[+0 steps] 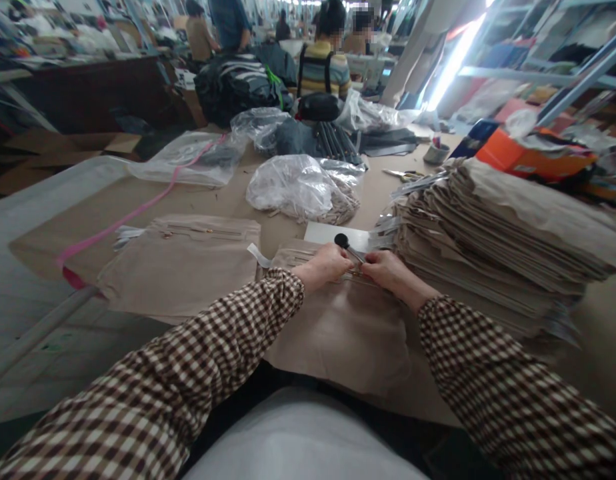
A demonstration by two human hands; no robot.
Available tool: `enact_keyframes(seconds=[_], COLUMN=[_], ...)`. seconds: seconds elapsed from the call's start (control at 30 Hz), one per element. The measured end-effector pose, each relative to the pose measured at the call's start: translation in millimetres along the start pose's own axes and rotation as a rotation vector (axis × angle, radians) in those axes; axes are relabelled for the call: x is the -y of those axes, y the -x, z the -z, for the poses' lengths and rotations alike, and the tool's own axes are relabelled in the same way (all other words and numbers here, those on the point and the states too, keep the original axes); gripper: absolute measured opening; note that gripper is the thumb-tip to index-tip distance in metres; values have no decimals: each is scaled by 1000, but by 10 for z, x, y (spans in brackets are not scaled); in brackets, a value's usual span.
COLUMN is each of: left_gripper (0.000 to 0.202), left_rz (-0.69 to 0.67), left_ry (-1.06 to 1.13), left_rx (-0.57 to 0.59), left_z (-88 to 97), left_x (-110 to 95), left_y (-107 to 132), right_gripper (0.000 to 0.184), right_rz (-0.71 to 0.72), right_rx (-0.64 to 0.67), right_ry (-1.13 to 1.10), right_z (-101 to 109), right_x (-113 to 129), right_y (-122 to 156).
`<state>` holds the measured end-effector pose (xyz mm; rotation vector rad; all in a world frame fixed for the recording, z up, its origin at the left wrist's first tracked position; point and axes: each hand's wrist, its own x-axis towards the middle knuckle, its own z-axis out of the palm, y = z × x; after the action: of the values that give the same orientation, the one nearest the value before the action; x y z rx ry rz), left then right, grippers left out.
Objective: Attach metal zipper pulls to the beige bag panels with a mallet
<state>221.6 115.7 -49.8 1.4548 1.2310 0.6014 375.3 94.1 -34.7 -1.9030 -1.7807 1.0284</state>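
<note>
**Two hands meet at the upper part of one brown cloth**

The brown cloth (343, 340) lies flat on the counter (378, 190), directly before the person; probably it is so placed that both hands can reach its upper part without stretching. The left hand (331, 263) rests upon this part with its fingers drawn together. Whether they pinch the fabric or only press it, I cannot tell; perhaps they steady it. The right hand (388, 272) comes from the other side, and its thumb and finger seem to pinch the metal stem of a small tool (355, 253) with a black round head, a grip which would suit fine work.

Beyond the brown cloth, partly under its upper edge, a white board (318, 233) lies, maybe to give firm support. To the right of the brown cloth stands a high stack of cloths (513, 247), and to its left one similar piece (188, 267) is spread flat, both apparently kept near for easy reach. Farther behind the brown cloth are a clear plastic bag (288, 187) and scissors (405, 175), which leave the front free for the hands.
</note>
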Motion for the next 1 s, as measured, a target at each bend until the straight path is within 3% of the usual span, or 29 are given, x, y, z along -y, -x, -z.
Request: enact_keyframes(seconds=[0.17, 0.5, 1.0], left_gripper=[11, 16, 19], left_rz=[-40, 12, 7], left_ry=[48, -91, -117], left_rx=[54, -34, -18], left_z=[2, 53, 44], left_x=[34, 53, 17], left_y=[-10, -26, 32], right_gripper=[16, 18, 6], right_rz=[-5, 3, 8], right_rx=[23, 100, 186], right_ry=[-17, 80, 76], right_z=[11, 42, 27], right_x=[26, -40, -154], right_y=[3, -33, -107])
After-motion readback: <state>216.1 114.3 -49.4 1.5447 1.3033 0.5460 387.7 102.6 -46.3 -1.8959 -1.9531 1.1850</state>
